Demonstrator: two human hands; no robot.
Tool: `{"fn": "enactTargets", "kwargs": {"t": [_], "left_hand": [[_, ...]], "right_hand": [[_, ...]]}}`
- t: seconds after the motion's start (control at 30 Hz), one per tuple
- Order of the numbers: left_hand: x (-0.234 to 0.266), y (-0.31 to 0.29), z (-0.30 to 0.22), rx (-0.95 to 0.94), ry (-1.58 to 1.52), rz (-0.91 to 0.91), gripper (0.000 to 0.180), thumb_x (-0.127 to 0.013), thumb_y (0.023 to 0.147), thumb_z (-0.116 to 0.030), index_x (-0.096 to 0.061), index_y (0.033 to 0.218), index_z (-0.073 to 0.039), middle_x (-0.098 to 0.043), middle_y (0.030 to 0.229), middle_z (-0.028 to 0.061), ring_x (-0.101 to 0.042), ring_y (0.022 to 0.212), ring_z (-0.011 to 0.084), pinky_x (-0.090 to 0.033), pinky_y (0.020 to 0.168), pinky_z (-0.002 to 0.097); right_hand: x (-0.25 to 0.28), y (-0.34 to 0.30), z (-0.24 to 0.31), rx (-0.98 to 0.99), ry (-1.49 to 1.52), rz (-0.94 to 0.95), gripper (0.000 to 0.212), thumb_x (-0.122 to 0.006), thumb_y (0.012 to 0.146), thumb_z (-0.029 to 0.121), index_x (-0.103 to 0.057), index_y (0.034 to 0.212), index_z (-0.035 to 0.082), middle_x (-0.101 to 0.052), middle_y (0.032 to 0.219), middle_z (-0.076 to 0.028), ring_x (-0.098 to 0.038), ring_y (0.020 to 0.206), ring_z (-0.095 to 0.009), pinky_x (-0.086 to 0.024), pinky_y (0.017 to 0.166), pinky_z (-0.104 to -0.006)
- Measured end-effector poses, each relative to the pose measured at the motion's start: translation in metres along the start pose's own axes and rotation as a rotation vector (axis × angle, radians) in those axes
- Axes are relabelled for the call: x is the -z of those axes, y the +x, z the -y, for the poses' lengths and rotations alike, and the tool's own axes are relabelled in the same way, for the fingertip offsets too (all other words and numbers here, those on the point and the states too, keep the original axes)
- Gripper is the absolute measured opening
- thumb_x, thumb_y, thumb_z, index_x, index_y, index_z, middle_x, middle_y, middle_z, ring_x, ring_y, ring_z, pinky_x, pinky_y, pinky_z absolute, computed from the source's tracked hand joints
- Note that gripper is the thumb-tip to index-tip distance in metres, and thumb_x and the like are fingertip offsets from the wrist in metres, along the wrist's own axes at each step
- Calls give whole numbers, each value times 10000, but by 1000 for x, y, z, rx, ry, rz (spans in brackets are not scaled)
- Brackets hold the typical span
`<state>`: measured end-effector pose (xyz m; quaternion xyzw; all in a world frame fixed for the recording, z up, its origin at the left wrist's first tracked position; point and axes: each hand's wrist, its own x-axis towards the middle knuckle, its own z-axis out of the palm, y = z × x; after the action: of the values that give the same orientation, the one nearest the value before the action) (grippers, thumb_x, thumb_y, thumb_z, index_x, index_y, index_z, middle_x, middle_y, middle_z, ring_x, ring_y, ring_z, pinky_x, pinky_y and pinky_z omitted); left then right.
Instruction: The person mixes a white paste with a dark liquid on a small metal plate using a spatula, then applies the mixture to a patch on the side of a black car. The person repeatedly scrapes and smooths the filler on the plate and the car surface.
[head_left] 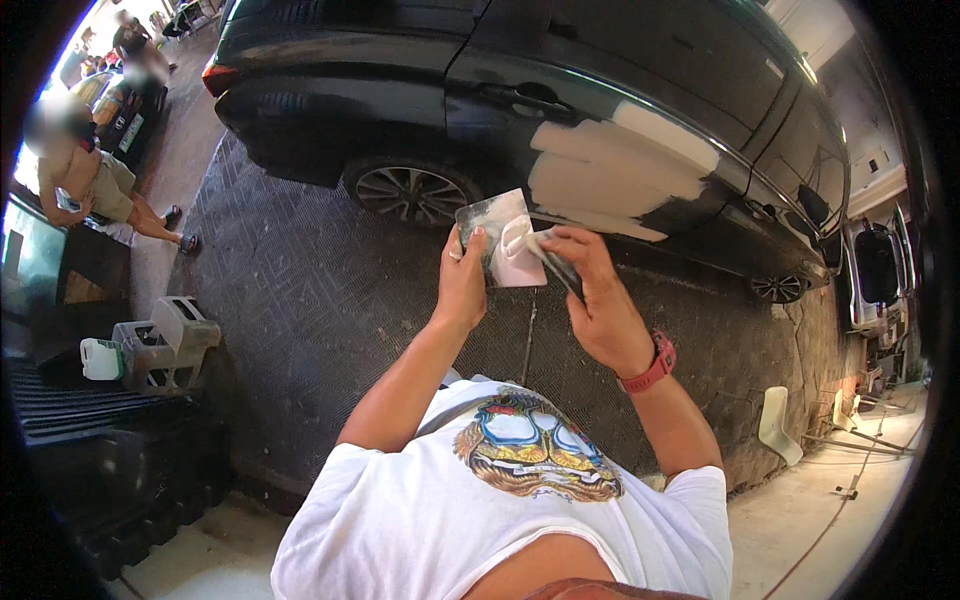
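1. Currently, the left hand (pixel 463 275) grips a thin, flat mixing plate (pixel 493 212) by its left edge, the thumb lying over the upper face.
2. The right hand (pixel 600 295) is closed around a flat spreader (pixel 566 274), held at a slant with its upper end at the pale paste (pixel 516 268) on the plate's right half.
3. Both hands are raised in front of the wearer's chest, close together; a red wristwatch (pixel 652 366) circles the right wrist.
4. Beyond them stands a black car (pixel 330 110), its rear door bearing a broad, uneven beige patch (pixel 590 170) to the right of the rear wheel (pixel 412 193).
5. Dark, patterned flooring (pixel 300 280) stretches beneath.
6. Off to the left, grey plastic crates (pixel 170 345) sit beside a white jug (pixel 101 360); farther up, a person in beige shorts (pixel 117 198) is near another vehicle.
7. At the lower right is a pale chair seat (pixel 778 425).
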<state>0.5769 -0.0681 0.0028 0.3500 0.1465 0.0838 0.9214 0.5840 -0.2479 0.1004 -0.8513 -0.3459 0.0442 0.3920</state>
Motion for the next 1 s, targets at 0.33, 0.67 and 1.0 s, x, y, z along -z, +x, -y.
{"fn": "enactTargets", "kwargs": {"t": [0.33, 0.67, 1.0], "left_hand": [[6, -1, -1, -4, 555, 290, 472, -515, 1076, -295, -472, 1440, 3, -608, 1335, 118, -578, 1186, 184, -460, 1023, 316], [36, 18, 7, -225, 149, -198, 484, -534, 1069, -264, -425, 1453, 10, -595, 1340, 109, -563, 1203, 190, -431, 1060, 334], [5, -11, -1, 95, 22, 110, 387, -524, 1066, -221, -493, 1424, -78, -629, 1286, 57, -607, 1163, 177, -506, 1009, 359]], "right_hand": [[22, 7, -24, 26, -715, -181, 521, -537, 857, -34, -621, 1307, 215, -548, 1387, -108, -481, 1338, -377, -308, 1123, -599], [-3, -28, 0, 184, -572, 147, 627, -594, 753, -120, -648, 1283, 212, -523, 1451, -73, -404, 1438, -354, -222, 1170, -666], [-9, -13, -63, -37, -501, 38, 693, -502, 829, -166, -367, 1458, 90, -432, 1482, -231, -531, 1296, -452, -498, 1032, -503]]}}
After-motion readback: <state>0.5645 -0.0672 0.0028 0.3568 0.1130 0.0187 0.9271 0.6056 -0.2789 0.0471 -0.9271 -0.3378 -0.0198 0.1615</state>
